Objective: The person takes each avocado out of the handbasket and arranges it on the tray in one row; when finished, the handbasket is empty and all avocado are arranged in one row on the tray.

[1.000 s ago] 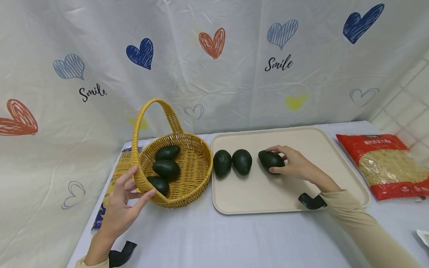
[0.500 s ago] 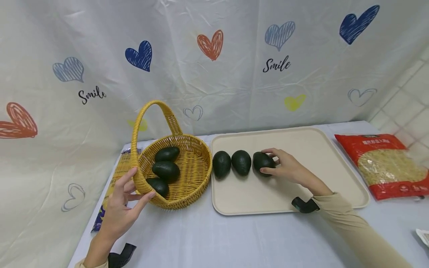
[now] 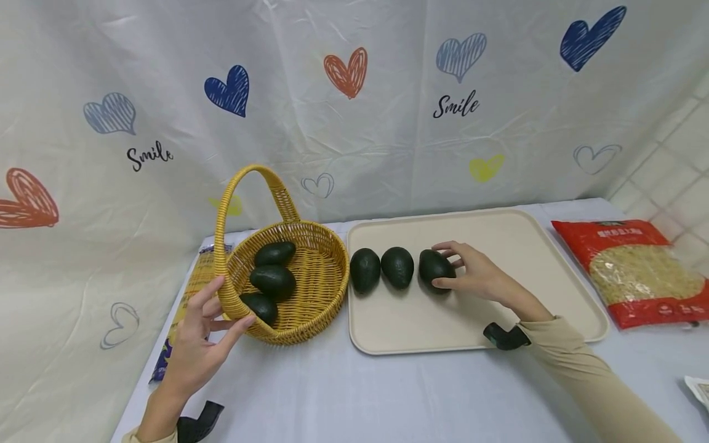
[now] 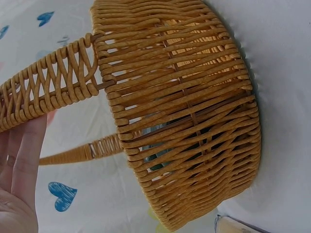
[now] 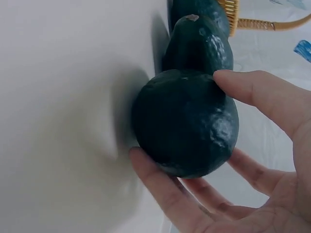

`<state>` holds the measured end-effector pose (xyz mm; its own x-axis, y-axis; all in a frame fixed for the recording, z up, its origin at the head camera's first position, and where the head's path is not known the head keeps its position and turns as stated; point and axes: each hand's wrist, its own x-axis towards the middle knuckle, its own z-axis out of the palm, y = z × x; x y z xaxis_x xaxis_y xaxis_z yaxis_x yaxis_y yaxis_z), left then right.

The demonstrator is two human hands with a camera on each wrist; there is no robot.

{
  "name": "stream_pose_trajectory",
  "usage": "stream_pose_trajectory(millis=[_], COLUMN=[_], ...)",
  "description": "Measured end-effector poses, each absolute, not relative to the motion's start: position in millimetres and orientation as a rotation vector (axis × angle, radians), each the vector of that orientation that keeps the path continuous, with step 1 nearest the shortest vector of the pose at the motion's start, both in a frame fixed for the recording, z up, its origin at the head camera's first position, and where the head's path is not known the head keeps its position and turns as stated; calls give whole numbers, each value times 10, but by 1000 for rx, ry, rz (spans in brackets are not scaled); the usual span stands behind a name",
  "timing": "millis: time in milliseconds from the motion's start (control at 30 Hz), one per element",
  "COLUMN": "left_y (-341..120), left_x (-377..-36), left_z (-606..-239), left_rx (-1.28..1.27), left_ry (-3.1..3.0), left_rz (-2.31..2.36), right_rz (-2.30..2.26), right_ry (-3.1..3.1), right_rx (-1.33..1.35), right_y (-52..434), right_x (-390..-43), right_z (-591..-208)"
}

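My right hand [image 3: 471, 274] holds a dark green avocado [image 3: 434, 269] on the beige tray [image 3: 498, 335], its thumb and fingers around the fruit. In the right wrist view the thumb and fingertips touch that avocado [image 5: 184, 124], with another avocado [image 5: 201, 46] just behind it. Two more avocados [image 3: 397, 267] stand side by side at the tray's left end. At the far left my left hand [image 3: 199, 344] grips the yellow wicker basket [image 3: 327, 307] by its rim where the handle [image 3: 221, 227] joins. Three avocados [image 3: 274, 281] lie in the basket's left half.
A red bag of pasta [image 3: 637, 271] lies right of the tray. Under the basket's left side is a long yellow and blue packet [image 3: 196, 277]. A white item [image 3: 696, 389] shows at the right edge. A patterned cloth [image 3: 388, 135] hangs behind.
My right hand has moved the avocado left, closer to the two others on the tray, and it now stands more upright. The left hand and basket have stayed put.
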<state>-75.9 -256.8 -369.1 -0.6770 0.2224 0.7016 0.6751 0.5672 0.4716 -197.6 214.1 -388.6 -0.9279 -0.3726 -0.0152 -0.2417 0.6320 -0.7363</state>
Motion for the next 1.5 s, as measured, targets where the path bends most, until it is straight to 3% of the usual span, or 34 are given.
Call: stream_pose_trajectory(millis=[1067, 1500], left_y=[-2565, -2580], left_x=[-749, -758], left_z=[-3654, -3672], left_rx=[-712, -715], left_ry=[-2230, -2228], left_rz=[-1016, -1010], right_rz=[-1186, -1214], right_ry=[2662, 2678], right_rx=[-560, -755], right_y=[2210, 2034], right_x=[-1989, -2153], right_z=[-3774, -3170])
